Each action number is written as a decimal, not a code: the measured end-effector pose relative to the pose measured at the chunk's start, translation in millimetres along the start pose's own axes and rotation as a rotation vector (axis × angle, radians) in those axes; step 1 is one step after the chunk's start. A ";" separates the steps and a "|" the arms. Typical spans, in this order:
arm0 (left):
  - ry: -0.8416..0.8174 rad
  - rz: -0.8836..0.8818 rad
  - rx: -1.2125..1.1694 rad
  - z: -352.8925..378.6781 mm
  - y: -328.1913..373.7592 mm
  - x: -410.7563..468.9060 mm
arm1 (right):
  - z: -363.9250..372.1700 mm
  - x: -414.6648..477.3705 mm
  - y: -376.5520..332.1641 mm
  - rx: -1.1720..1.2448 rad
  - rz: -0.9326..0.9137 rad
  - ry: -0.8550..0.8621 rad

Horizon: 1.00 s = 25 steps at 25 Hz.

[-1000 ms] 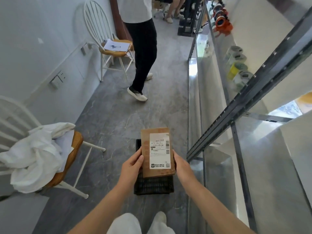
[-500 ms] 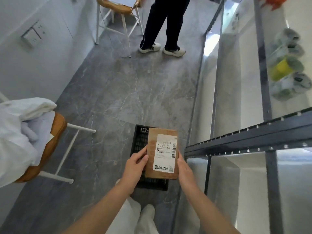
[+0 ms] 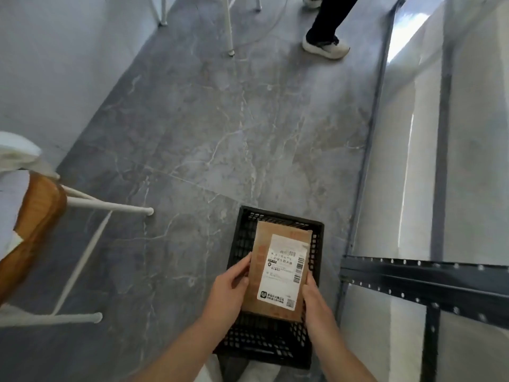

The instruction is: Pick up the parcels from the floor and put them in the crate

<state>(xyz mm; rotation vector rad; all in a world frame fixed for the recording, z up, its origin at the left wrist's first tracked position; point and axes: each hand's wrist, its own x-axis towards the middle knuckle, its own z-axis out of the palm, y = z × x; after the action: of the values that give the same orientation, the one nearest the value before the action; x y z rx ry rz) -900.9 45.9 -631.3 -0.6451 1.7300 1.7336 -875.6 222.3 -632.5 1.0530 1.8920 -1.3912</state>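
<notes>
The parcel (image 3: 278, 271) is held flat, label (image 3: 283, 271) up, over the crate (image 3: 241, 244). The crate stands on the floor (image 3: 220, 133) just beside the rack (image 3: 413, 279). The left hand (image 3: 228, 290) grips the parcel's left long edge and the right hand (image 3: 314, 299) its right, each with fingers curled round the near half. I cannot tell whether the parcel is below the rim or touching the bottom.

Risks, as I judge them:
- Both grips sit toward the near end, so the far end is unsupported. It could dip and catch on the crate's far wall on the way down.
- The parcel lies slightly askew to the crate and toward its right side. A corner may land on the right rim and leave it propped rather than flat.
- Letting go too high would drop it, and a hard landing could nudge the crate toward the rack.
- Fingers caught between the parcel and the mesh wall could be pinched
</notes>
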 end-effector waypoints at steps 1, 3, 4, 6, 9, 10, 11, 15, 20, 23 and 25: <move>0.014 -0.014 0.010 0.3 -16.6 18.1 | 8.2 20.0 12.5 0.014 0.012 -0.017; 0.061 -0.018 0.029 3.2 -48.2 58.4 | 21.0 61.0 32.1 0.060 0.035 -0.060; 0.069 -0.016 0.042 7.9 -66.6 78.1 | 25.7 83.3 44.6 0.087 0.056 -0.087; 0.060 0.005 0.055 20.1 -99.8 112.6 | 29.5 125.6 66.2 0.126 0.065 -0.121; 0.056 0.020 0.082 36.8 -146.8 156.6 | 34.0 184.8 94.7 0.092 0.065 -0.143; 0.071 0.020 0.099 41.0 -160.6 170.6 | 36.6 200.5 100.8 0.092 0.073 -0.161; 0.094 0.020 0.118 44.1 -173.8 184.8 | 40.2 215.6 105.4 0.098 0.086 -0.180; 0.167 0.045 0.225 45.3 -207.3 235.9 | 59.7 266.4 114.8 0.113 0.092 -0.236; 0.220 0.068 0.529 40.5 -205.0 283.1 | 96.7 308.5 120.9 0.152 0.048 -0.267; 0.224 0.138 0.856 47.6 -208.5 284.8 | 112.1 317.1 125.8 0.145 0.056 -0.266; 0.178 0.138 1.035 56.9 -212.5 279.0 | 114.3 318.4 126.5 0.127 0.068 -0.284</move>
<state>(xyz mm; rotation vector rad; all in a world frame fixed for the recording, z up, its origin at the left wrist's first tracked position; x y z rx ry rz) -942.1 117.3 -976.9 -0.1989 2.4827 0.6456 -940.4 216.7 -987.8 0.9138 1.5685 -1.5473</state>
